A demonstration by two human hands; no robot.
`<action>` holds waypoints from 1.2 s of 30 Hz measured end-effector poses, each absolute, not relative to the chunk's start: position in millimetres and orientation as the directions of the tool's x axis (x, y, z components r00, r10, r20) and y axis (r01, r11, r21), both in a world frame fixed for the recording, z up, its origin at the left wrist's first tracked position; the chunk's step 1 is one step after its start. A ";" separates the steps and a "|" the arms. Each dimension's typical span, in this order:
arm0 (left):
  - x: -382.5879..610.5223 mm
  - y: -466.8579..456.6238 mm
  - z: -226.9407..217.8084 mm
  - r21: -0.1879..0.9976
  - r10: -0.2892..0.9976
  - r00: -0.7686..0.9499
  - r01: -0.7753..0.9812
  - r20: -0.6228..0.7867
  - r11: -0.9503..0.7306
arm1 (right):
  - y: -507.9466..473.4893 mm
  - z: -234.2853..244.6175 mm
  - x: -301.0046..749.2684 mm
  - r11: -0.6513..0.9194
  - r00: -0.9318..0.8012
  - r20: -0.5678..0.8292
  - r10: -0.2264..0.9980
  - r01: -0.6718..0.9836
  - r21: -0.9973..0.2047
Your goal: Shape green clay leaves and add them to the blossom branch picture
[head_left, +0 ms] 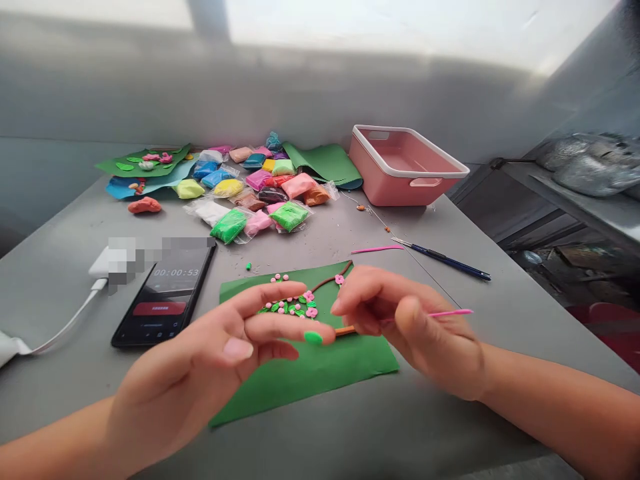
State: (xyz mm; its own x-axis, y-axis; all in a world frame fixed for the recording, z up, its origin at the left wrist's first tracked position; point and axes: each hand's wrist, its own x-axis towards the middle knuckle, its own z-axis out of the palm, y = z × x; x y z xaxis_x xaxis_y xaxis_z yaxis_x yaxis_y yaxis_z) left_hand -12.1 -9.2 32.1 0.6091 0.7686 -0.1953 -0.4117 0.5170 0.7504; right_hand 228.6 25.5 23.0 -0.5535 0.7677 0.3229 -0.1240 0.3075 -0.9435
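Observation:
My left hand (210, 353) is held over the sheet with its fingers stretched out. A small flattened oval of bright green clay (313, 338) sticks to one of its fingers, close to the tip. My right hand (425, 320) is closed around a thin pink stick tool (453, 313), whose far end is hidden by the fingers. Below both hands lies a green sheet (310, 387) bearing a brown clay branch, pink clay flowers (311, 312) and small green leaves. An orange-brown strip (345, 331) shows between the hands.
Several bagged clays (260, 190) lie at the back, beside a pink basket (400, 190). A phone (165, 300) with a charging cable rests on the left. A dark blue craft knife (445, 259) and another pink tool (377, 249) lie beyond my right hand. A green clay bit (249, 266) sits behind the sheet.

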 end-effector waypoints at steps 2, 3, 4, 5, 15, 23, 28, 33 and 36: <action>-12.1 -6.3 32.9 0.716 0.806 0.532 -0.452 -0.262 0.531 | 28.7 26.6 233.4 0.357 -0.470 0.338 0.815 -0.051 -0.933; -12.0 -4.4 32.9 0.698 0.813 0.500 -0.467 -0.299 0.544 | 30.8 28.2 235.5 0.375 -0.427 0.352 0.833 -0.034 -0.927; -12.0 -2.4 32.6 0.681 0.812 0.479 -0.474 -0.332 0.558 | 33.0 29.5 237.1 0.382 -0.392 0.363 0.845 -0.031 -0.924; -11.9 -0.5 32.0 0.670 0.810 0.466 -0.478 -0.355 0.569 | 35.2 30.5 238.4 0.374 -0.368 0.361 0.857 -0.036 -0.927; -14.4 4.3 27.5 0.682 0.779 0.564 -0.457 -0.274 0.571 | 31.0 31.6 231.5 0.451 -0.424 0.455 0.783 -0.115 -0.885; -23.2 3.6 23.0 0.677 0.743 0.641 -0.462 -0.193 0.574 | 29.9 29.0 230.2 0.592 -0.461 0.528 0.713 -0.008 -0.806; -21.4 3.8 23.1 0.678 0.742 0.656 -0.482 -0.140 0.554 | 30.2 30.1 230.0 0.615 -0.469 0.550 0.691 -0.019 -0.789; -17.4 3.9 23.6 0.697 0.768 0.623 -0.485 -0.149 0.528 | 30.7 29.5 229.9 0.630 -0.477 0.553 0.683 0.002 -0.777; -16.9 3.7 22.7 0.697 0.784 0.599 -0.493 -0.162 0.521 | 31.6 28.5 230.1 0.636 -0.483 0.556 0.677 0.004 -0.772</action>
